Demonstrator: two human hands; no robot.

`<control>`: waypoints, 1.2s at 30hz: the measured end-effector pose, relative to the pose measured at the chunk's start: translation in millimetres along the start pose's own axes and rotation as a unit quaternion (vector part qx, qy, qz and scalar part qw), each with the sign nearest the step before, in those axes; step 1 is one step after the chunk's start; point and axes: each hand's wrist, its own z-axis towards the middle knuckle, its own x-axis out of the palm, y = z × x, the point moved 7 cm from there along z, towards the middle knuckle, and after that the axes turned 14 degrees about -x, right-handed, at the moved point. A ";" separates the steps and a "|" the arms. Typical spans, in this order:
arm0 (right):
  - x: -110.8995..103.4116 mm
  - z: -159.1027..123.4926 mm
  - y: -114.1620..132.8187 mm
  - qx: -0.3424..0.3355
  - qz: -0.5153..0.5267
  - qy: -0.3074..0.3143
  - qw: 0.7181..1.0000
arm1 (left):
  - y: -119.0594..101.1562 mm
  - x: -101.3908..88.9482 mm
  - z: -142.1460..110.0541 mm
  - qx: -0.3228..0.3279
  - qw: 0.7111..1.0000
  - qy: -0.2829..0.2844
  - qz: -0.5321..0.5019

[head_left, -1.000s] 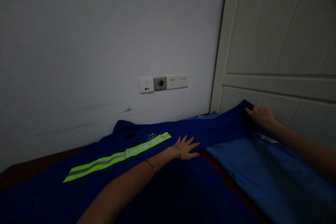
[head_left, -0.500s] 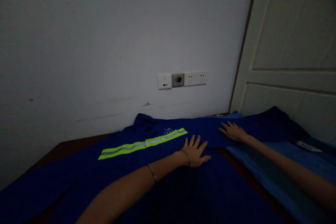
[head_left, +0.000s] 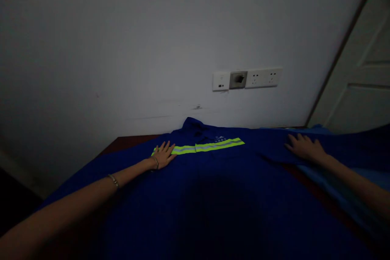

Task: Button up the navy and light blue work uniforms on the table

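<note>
A jacket [head_left: 213,166] lies across the tabletop [head_left: 131,143], its sleeve [head_left: 341,148] at right over another garment [head_left: 371,176]. Behind stands the wall [head_left: 122,48] with sockets [head_left: 263,78]; far right, a door [head_left: 370,97]. Left fingers [head_left: 167,146] lie on the jacket, right fingers [head_left: 293,140] on that sleeve.

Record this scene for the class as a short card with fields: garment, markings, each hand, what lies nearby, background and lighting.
Garment: dark blue top, spread out, collar toward the wall
Markings: yellow-green strip with a grey middle band; small pale print above it, too small to read
Left hand: fingers spread over one end of the strip
Right hand: palm down on a sleeve
Nearby: lighter blue cloth, partly covered by the sleeve
Background: row of wall sockets; pale panelled surface
Lighting: dim
</note>
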 end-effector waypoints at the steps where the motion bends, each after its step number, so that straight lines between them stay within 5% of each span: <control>1: -9.2 7.2 16.2 -0.014 -0.009 0.009 1.000 | 14.0 0.7 1.3 -0.024 1.000 0.004 -0.006; 6: -45.5 41.8 137.0 -0.142 0.054 0.021 0.988 | 47.9 6.0 13.0 -0.113 0.993 0.032 -0.026; 9: -35.6 49.6 199.1 -0.200 0.155 0.075 0.964 | 46.3 9.4 18.1 -0.116 0.992 0.037 -0.021; 11: -22.9 49.8 218.1 -0.200 0.184 0.105 0.957 | 44.1 11.0 19.2 -0.114 0.992 0.042 -0.024; 15: -7.5 46.9 219.6 -0.185 0.192 0.114 0.957 | 42.4 11.3 18.6 -0.103 0.993 0.046 -0.031; 36: 1.9 45.2 185.3 -0.149 0.188 0.105 0.965 | 18.5 9.9 36.9 -0.089 0.995 0.022 -0.028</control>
